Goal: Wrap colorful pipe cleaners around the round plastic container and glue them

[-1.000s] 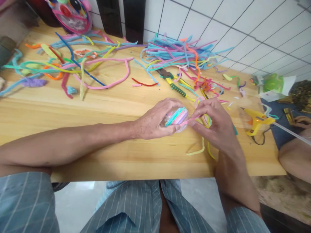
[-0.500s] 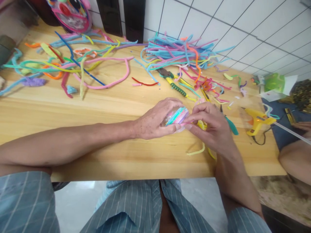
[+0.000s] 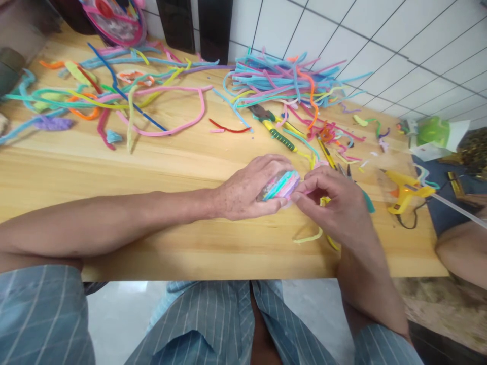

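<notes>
My left hand (image 3: 253, 190) is closed around a rounded, clear-looking object wrapped in bands of pipe cleaner (image 3: 282, 185) in turquoise, pink and purple. Its far side is covered by my palm and fingers. At the wrapped object's right end, my right hand (image 3: 331, 200) pinches a pink pipe cleaner (image 3: 303, 188) between thumb and forefinger. Yellow pipe cleaner (image 3: 310, 238) lies on the table beneath and beside my right hand. Green-and-yellow pliers (image 3: 279, 136) rest just beyond my hands, and teal-handled pliers (image 3: 368, 202) are partly hidden behind my right hand.
A bundle of blue and pink pipe cleaners (image 3: 274, 81) lies against the tiled wall. Loose coloured pipe cleaners (image 3: 160, 133) spread over the left of the wooden table (image 3: 182, 172). A yellow glue gun (image 3: 405, 191) stands at right, near another person's arm (image 3: 464, 253).
Both hands and the wrapped object have shifted slightly right in view. The object is turned a little, and my right fingertips sit at its right end, still pinching the pink pipe cleaner.
</notes>
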{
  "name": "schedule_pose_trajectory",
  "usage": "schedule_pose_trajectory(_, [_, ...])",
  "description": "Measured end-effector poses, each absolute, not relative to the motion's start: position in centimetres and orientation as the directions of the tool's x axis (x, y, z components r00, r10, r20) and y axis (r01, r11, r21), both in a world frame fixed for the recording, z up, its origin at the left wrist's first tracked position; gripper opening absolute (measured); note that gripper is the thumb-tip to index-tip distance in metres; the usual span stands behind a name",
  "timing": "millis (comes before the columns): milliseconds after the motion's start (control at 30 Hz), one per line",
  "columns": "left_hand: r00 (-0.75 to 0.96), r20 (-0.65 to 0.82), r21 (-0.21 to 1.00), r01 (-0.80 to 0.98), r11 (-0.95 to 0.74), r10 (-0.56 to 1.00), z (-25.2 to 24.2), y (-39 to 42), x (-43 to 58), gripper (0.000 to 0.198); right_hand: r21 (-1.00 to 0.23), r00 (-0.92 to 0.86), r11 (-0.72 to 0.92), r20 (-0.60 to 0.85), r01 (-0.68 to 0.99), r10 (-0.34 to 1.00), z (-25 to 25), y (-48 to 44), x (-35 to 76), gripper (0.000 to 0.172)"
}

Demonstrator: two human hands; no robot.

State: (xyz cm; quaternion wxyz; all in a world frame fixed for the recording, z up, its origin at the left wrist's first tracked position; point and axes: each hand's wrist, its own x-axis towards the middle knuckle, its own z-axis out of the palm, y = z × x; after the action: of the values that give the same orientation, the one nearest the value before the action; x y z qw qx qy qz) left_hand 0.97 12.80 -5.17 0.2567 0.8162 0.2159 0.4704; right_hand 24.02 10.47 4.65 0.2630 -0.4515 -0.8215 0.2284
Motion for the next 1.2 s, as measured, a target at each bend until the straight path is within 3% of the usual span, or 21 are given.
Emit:
schedule_pose_trajectory(167, [0.487, 0.662, 0.594, 0.121, -0.795, 0.569, -5.1, 12.9, 0.9, 0.053, -0.669, -0.375, 0.394, 0.182, 0.630, 0.909, 4.6, 10.6, 23.8, 0.020])
schedule_pose_trajectory(467, [0.487, 0.630, 0.646, 0.106, -0.756, 0.606, -3.7, 13.2, 0.6, 0.037, -0.782, -0.342, 0.269, 0.076, 0.562, 0.937, 4.5, 11.8, 24.2, 0.026])
schedule_pose_trajectory(633, [0.493, 0.605, 0.668, 0.113, -0.735, 0.625, -3.7, 13.1, 0.4, 0.040, -0.834, -0.333, 0.236, 0.067, 0.499, 0.940, 4.3, 12.5, 25.0, 0.029])
schedule_pose_trajectory(1200, [0.405, 0.587, 0.672, 0.240, -0.701, 0.701, -3.1, 12.6, 1.4, 0.025, -0.800, -0.284, 0.304, 0.175, 0.517, 0.943, 3.1, 11.9, 23.6, 0.027])
